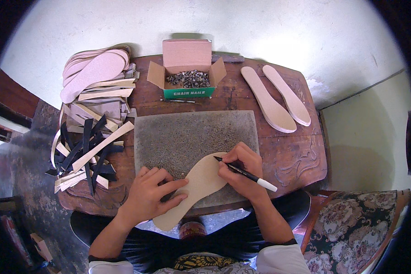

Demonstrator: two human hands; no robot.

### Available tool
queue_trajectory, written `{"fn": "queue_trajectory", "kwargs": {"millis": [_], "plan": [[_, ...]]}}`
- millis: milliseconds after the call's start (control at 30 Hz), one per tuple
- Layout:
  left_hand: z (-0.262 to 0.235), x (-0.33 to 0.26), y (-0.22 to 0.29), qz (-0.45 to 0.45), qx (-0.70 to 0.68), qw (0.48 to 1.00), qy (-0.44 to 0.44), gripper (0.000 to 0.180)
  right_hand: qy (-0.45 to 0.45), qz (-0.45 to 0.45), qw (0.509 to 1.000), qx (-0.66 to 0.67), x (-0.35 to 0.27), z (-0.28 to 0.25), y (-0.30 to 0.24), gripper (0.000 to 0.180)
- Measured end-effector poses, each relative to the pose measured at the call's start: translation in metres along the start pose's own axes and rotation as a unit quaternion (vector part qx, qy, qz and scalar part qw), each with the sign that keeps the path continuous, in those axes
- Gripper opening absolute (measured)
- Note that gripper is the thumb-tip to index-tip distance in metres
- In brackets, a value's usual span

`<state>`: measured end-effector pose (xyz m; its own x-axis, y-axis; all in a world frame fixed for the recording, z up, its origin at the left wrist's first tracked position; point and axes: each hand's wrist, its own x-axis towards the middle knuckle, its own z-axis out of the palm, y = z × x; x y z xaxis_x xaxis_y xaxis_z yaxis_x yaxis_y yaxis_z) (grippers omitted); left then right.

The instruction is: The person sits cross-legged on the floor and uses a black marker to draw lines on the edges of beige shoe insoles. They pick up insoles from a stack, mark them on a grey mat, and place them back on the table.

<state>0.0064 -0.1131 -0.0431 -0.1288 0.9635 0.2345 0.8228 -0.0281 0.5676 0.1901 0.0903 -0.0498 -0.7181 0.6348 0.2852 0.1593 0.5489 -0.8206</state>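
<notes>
A beige shoe insole (194,186) lies aslant on a dark grey rectangular slab (169,132), its narrow end jutting past the slab's near edge. My left hand (155,192) rests along the insole's left side, fingers stretched out, thumb and forefinger touching its edge. In my right hand (242,169) is a black marker (242,171) with a white end, pinched between the fingers. The marker's dark tip points left, at the wide end of the insole. From this view I cannot tell whether the tip touches the surface.
On the carved wooden table (233,98), an open cardboard box of nails (188,91) stands behind the slab. Two insoles (268,98) lie at the right. A pile of insoles (96,73) and black and beige strips (89,150) fills the left. A floral chair (351,228) stands at the right.
</notes>
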Motion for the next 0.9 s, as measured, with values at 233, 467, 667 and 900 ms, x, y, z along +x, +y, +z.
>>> {"fn": "queue_trajectory", "kwargs": {"millis": [233, 467, 667, 900], "plan": [[0.0, 0.0, 0.0, 0.0, -0.002, 1.0, 0.0, 0.039, 0.0, -0.006, 1.0, 0.019, 0.001, 0.0, -0.001, 0.017], [0.002, -0.001, -0.001, 0.001, -0.002, 1.0, 0.001, 0.039, -0.003, 0.003, 1.0, 0.028, 0.0, 0.0, -0.001, 0.017], [-0.003, 0.0, 0.001, -0.003, 0.003, 1.0, -0.012, 0.043, 0.009, 0.065, 0.991, 0.117, -0.004, 0.002, 0.006, 0.017], [-0.018, 0.0, 0.028, -0.008, 0.061, 0.995, -0.077, 0.072, 0.02, 0.069, 0.987, 0.146, -0.004, -0.002, 0.01, 0.017]]}}
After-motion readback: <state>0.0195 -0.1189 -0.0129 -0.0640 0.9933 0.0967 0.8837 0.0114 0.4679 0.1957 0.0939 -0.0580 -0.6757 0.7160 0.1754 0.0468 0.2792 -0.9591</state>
